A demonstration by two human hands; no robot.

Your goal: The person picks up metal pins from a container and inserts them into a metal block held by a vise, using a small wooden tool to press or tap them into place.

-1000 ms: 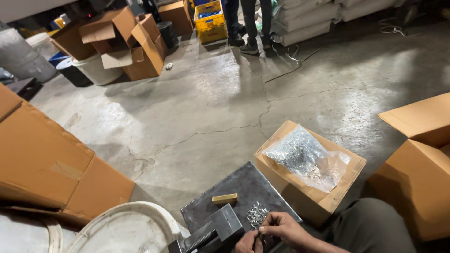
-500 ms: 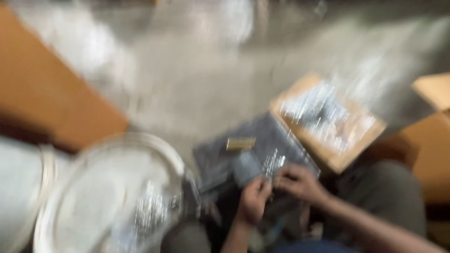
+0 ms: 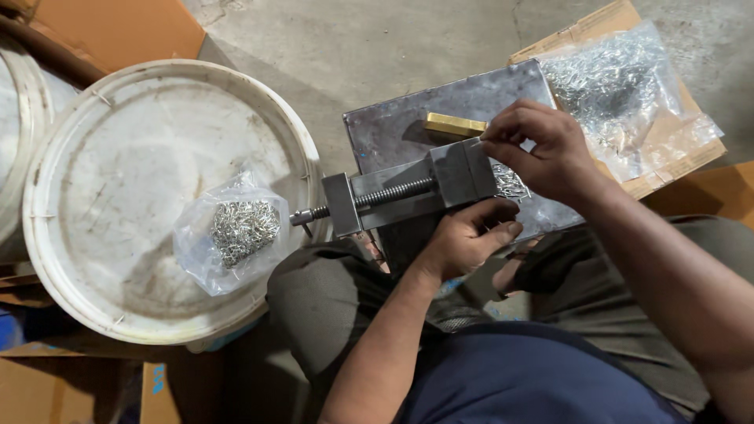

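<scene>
seated person, head view looking down. small grey steel vise with threaded screw [image 3: 408, 192] rests on a dark flat steel plate [image 3: 393, 129] lying on the concrete floor [image 3: 377, 39], just beyond the knees.

right hand [image 3: 542, 149]: fingers pinched at the far top edge of the vise block, seemingly on one small metal piece; too small to confirm. left hand [image 3: 463, 239]: fingers curled against the near side of the vise block, steadying it, not wrapped around it.

loose heap of small silvery metal pieces [image 3: 510, 182] on the plate, just right of the vise, partly under the right hand. short brass-coloured bar [image 3: 454, 124] on the plate, far side of the vise. clear plastic bag of similar pieces [image 3: 236, 232] on a white round bucket lid [image 3: 102, 157] to the left; larger clear bag of pieces [image 3: 620, 86] in an open cardboard box [image 3: 683, 161] at far right.

risks, as judged: pinched piece slips and is lost in the loose heap; vise is unclamped and could slide on the plate if pushed; fingertips sit near the vise block.
</scene>
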